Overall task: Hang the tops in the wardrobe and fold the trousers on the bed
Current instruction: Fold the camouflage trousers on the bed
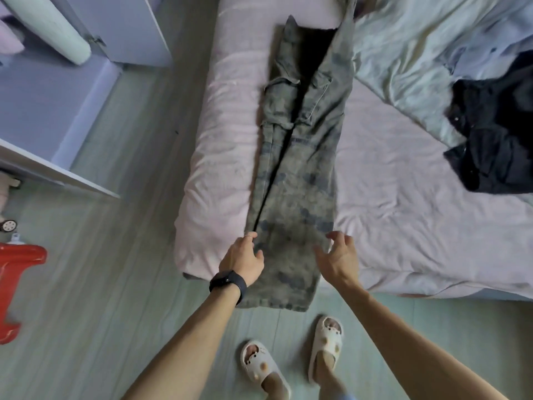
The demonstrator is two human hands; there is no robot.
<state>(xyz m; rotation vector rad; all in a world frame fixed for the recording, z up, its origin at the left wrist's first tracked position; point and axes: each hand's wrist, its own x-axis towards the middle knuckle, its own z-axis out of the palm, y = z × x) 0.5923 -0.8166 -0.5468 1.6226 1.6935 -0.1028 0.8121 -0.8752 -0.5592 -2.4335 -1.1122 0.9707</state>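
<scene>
Trousers [297,183] in a camouflage print lie stretched along the bed [219,145], one leg laid over the other. The waist end points away from you and the hems hang over the near edge of the mattress toward the floor [115,284]. Your left hand [241,256] sits at the left edge of the lower legs, fingers curled down at the fabric and thumb resting on top; whether it actually pinches the cloth cannot be told. Your right hand [337,252] is over the right edge at the same height, fingers spread and loose, holding nothing. A black watch [227,281] circles your left wrist.

The bed wears a pink sheet. A pale green quilt [418,53] is rumpled across its far right part, and a dark garment [490,134] is heaped on the quilt's near edge, well apart from the trousers. You stand at the foot of the bed in cream slippers [259,362]. A red plastic object [17,269] sits on the floor at far left.
</scene>
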